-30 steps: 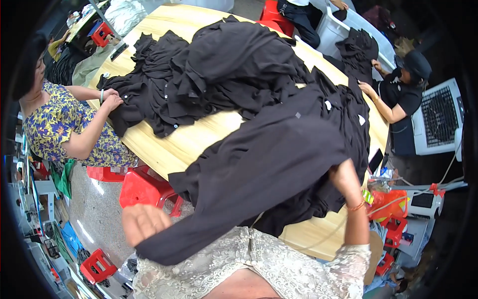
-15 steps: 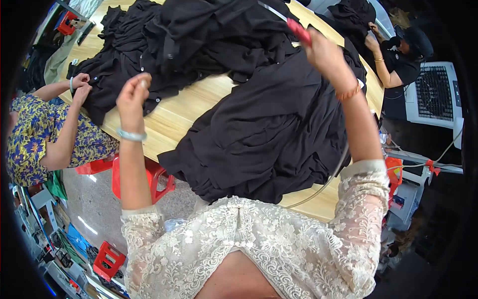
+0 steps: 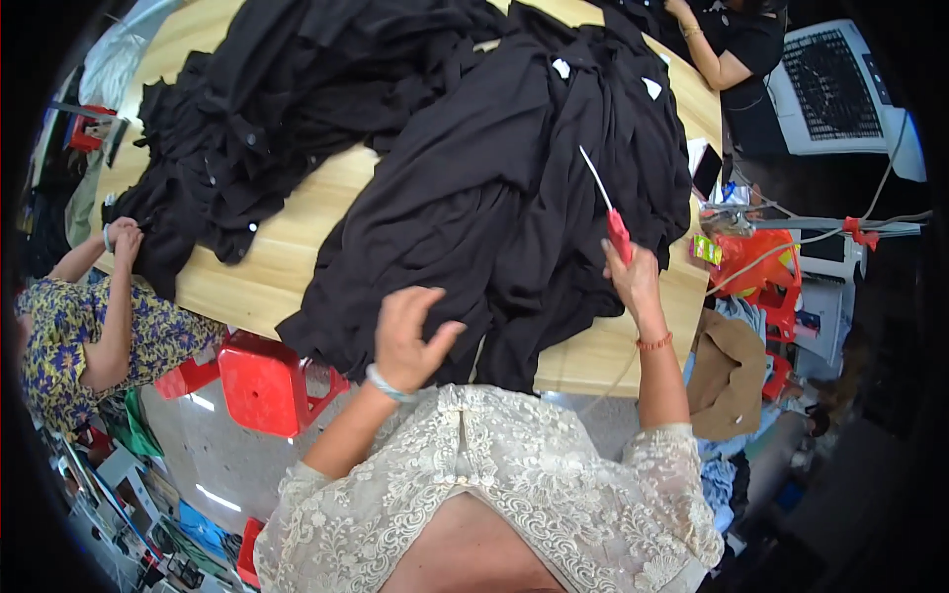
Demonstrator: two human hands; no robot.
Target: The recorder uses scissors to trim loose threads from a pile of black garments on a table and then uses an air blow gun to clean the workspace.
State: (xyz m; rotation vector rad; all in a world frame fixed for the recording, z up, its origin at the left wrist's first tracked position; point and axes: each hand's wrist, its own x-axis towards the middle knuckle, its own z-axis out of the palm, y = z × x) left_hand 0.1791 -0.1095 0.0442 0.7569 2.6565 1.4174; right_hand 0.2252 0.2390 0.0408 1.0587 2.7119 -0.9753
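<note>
A black garment (image 3: 435,198) lies spread over the near part of the table, with small white tags (image 3: 561,68) at its far end. My left hand (image 3: 407,339) is above its near edge, empty, the fingers apart and the thumb held out. In my right hand (image 3: 636,282) is a pair of scissors (image 3: 618,229) with red handles and slim blades pointing away from me. The blades are over the right side of the garment. The hand covers part of the handles.
More black garments (image 3: 287,89) with buttons pile up on the wooden table (image 3: 331,212). A person in a flowered top (image 3: 74,326) handles cloth at the left; another person (image 3: 732,59) is at the far right. Red stools (image 3: 262,385) stand below. A phone (image 3: 707,170) lies near the right edge.
Both hands have come down toward me, the left moving right and its fingers opening. The scissors have come nearer with my right hand. The near garment now lies spread farther toward the table's far side.
</note>
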